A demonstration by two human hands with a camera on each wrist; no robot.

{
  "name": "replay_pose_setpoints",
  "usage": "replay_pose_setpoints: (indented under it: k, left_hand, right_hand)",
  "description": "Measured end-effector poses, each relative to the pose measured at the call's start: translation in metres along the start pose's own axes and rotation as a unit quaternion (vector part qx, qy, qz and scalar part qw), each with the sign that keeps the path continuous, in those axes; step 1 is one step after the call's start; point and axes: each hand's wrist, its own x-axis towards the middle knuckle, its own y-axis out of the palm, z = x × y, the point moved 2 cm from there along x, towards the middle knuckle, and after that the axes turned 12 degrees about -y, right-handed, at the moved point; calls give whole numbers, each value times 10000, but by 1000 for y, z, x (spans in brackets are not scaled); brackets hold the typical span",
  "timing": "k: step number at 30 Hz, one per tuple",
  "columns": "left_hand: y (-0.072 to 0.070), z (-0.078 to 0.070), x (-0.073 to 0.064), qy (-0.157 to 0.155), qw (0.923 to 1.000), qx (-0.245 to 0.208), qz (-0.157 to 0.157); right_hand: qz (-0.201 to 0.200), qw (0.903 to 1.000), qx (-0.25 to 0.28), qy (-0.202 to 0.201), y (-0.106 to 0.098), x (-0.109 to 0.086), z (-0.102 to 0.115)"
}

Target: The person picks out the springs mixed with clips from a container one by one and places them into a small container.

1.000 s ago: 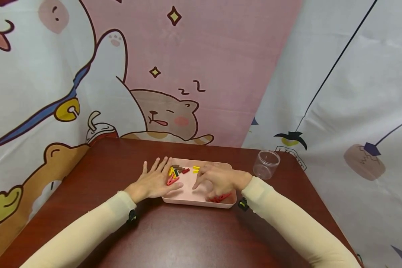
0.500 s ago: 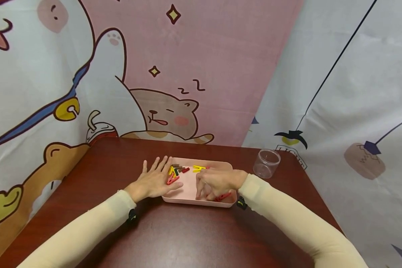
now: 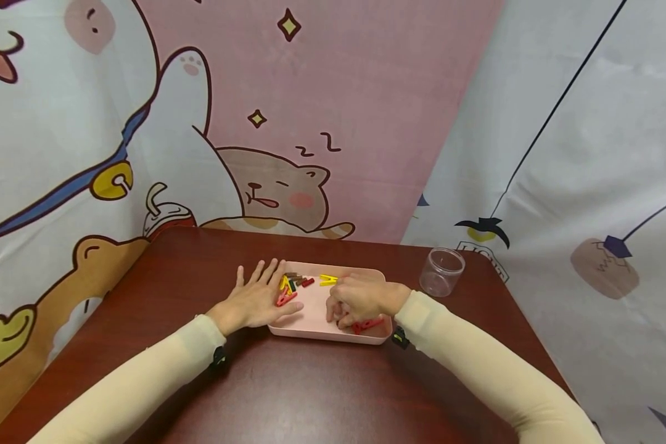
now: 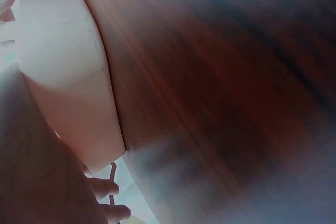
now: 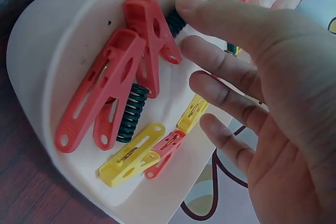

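A pink tray [image 3: 316,336] lies on the table. My left hand [image 3: 250,303] rests over its left end with fingers spread and straight; in the left wrist view it shades the tray's side wall [image 4: 73,66]. My right hand [image 3: 366,295] is low inside the tray's right half. In the right wrist view its thumb and forefinger tips pinch a dark green spring [image 5: 175,22] from either side. Right beside that are two large red clothespins [image 5: 105,87], another green spring [image 5: 133,114], a yellow clothespin [image 5: 128,156] and a smaller red clothespin [image 5: 167,153].
By my left fingers sit a pink-red clothespin [image 3: 286,299], brown springs [image 3: 293,275] and a small dark red piece [image 3: 308,282]. A clear plastic jar [image 3: 441,272] stands behind my right wrist. A printed cloth [image 3: 366,123] hangs beyond the brown table [image 3: 288,394].
My right hand has reached toward the tray's near side, and its fingers have drawn together low there. More of the yellow clothespin at the back shows. My left hand has stayed put.
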Motion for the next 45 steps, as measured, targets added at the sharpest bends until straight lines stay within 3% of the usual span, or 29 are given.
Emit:
replay_pose_setpoints:
  k: [24,30,36,45]
  left_hand:
    - [-4,1,0,42,10000,-47,18]
    - [-3,0,1,31,10000,-29,4]
    - [-1,1,1,-15,10000,-24,64]
    - [0,2,1,-3,10000,-56,26]
  right_hand:
    - [-317,9977,592,38,4,-2,-5]
    - [-629,9959,652,-21,3,-7,-6]
    - [-912,9951,385,-23,1,-10,-6]
    - [-1458,9886,312,202,-2,-17,-7]
